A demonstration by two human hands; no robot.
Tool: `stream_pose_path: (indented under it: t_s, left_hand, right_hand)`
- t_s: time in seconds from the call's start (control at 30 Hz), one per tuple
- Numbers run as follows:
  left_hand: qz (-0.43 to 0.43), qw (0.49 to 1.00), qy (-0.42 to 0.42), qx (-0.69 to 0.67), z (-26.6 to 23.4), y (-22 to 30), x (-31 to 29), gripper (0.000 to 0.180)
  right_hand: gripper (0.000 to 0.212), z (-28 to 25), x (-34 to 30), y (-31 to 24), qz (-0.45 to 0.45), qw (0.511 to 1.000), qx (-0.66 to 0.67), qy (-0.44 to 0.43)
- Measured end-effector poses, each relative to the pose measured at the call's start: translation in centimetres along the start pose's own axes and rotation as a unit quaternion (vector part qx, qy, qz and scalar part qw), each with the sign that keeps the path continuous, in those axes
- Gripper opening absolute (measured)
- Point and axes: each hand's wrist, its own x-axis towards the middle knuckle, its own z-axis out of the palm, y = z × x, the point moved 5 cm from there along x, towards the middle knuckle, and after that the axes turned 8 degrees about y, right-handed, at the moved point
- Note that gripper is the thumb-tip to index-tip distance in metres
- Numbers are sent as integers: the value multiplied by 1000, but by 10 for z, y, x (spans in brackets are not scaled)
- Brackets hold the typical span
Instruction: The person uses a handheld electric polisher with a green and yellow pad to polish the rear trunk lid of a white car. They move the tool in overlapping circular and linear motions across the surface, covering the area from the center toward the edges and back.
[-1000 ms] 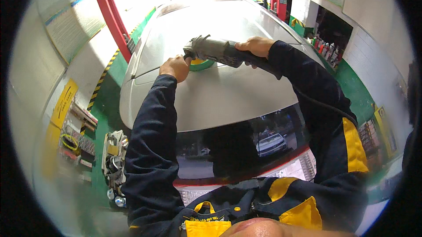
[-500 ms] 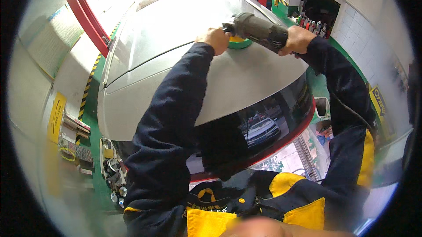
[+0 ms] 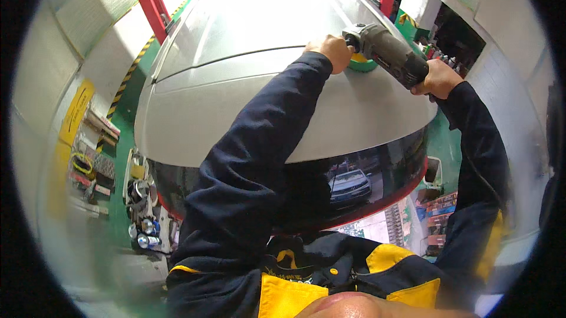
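Bridging left hand point(image 3: 334, 53) and right point(image 3: 439, 78): polisher point(image 3: 389, 51)

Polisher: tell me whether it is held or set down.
The polisher is held: the left hand grips its front handle, the right hand its rear end, over the car.

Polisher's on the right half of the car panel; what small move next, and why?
Probably ease the polisher leftward: its green pad sits nearer the right edge of the pale car panel, with a wider stretch of panel to its left. The left hand is at the polisher's front and the right hand grips its rear, so both could guide it.
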Motion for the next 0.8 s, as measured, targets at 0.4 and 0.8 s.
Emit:
stream_pose_path:
  t_s: [0.4,0.8]
  left_hand:
    - [-115,990,31,81,-91,-205,-127,55]
    - [-246,961,89,90,-143,-414,-245,63]
  right_hand:
    - [43,104,35,-216,-91,993,-42,-59]
    - [46,218,64,-423,-218,957,-177,-75]
